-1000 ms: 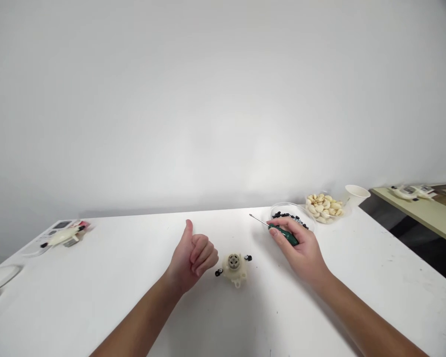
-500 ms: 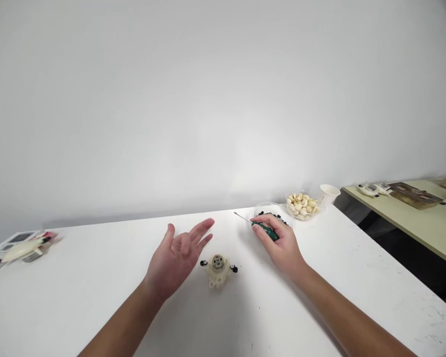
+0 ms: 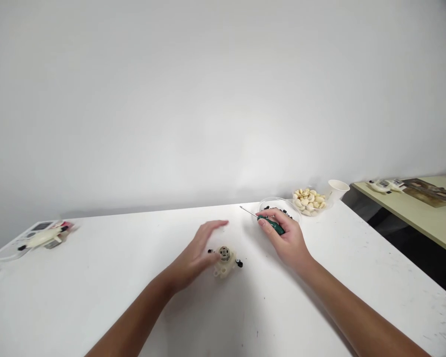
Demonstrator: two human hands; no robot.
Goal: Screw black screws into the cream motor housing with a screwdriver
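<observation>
A small cream plastic motor housing (image 3: 225, 260) with black knobs at its sides lies on the white table (image 3: 96, 287). My left hand (image 3: 196, 255) hovers just left of it, palm down and fingers stretched out over it, holding nothing. My right hand (image 3: 288, 238) rests on the table to the right and grips a green-handled screwdriver (image 3: 269, 224), whose thin metal shaft points left and away.
Behind my right hand stand a clear dish of small black parts (image 3: 282, 208), a clear dish of cream plastic parts (image 3: 310, 198) and a white paper cup (image 3: 337, 188). A cream device lies on a tray (image 3: 44, 237) at far left. A green table (image 3: 423, 208) stands at right across a gap.
My left hand went from a thumbs-up to an open palm, then turned palm down and moved over the motor housing. The right hand kept hold of the screwdriver. The view shifted slightly.
</observation>
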